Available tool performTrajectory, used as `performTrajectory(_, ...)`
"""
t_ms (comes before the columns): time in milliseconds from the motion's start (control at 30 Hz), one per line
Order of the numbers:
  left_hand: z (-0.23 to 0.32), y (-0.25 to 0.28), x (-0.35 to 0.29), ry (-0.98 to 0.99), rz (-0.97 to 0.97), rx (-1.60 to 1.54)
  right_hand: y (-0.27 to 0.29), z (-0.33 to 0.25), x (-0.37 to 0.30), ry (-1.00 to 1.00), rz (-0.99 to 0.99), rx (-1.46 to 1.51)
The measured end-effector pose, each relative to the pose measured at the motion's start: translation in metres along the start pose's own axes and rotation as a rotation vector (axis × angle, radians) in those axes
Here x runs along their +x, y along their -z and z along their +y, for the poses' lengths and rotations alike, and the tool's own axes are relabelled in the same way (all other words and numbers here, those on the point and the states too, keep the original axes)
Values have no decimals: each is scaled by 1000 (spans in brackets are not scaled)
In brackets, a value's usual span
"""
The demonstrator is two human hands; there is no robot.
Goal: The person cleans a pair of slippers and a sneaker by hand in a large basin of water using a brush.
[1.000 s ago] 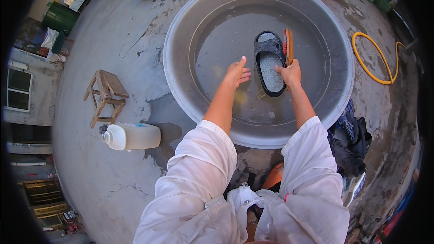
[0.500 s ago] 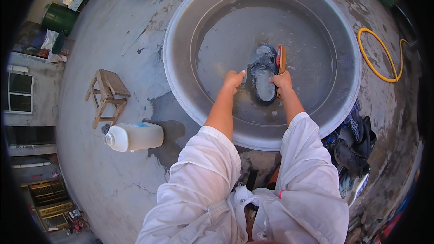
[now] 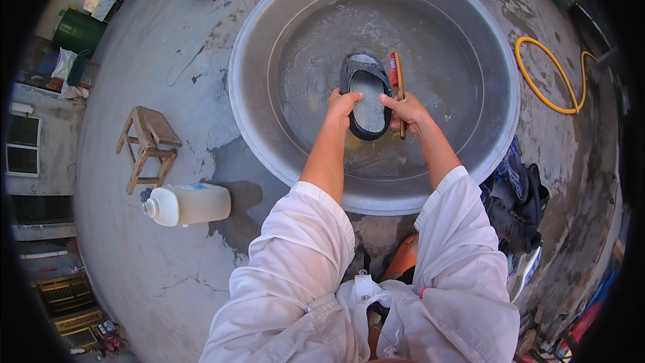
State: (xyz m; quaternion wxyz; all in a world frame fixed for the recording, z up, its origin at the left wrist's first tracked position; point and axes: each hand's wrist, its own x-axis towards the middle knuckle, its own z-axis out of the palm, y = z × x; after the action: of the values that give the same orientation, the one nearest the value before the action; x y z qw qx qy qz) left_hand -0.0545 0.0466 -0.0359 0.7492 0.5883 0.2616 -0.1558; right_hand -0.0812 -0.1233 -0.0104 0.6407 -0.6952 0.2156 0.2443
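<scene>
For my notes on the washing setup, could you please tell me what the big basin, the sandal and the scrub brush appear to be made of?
The basin looks like metal: dull grey, with a soft sheen and a rolled rim. The sandal, held by the left hand, seems to be dark rubber or foam with a paler, textured footbed. The brush, in the right hand, appears to have a wooden back; the reddish bristles could be plastic.

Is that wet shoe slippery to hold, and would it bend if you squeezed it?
Probably slippery: the dark sandal sits in soapy-looking water in the big metal basin, and the left hand grips its edge. It looks rubbery, so it likely bends rather than cracks. It seems light, since the right hand also holds a brush.
</scene>
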Motion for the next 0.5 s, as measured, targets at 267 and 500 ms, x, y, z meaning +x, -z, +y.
performTrajectory(267, 6, 10, -5, -362, 269, 500, 24, 63, 21, -78, 627, -767)
performTrajectory(500, -1, 16, 4, -355, 304, 703, -1, -18, -23, 91, 88, 33)
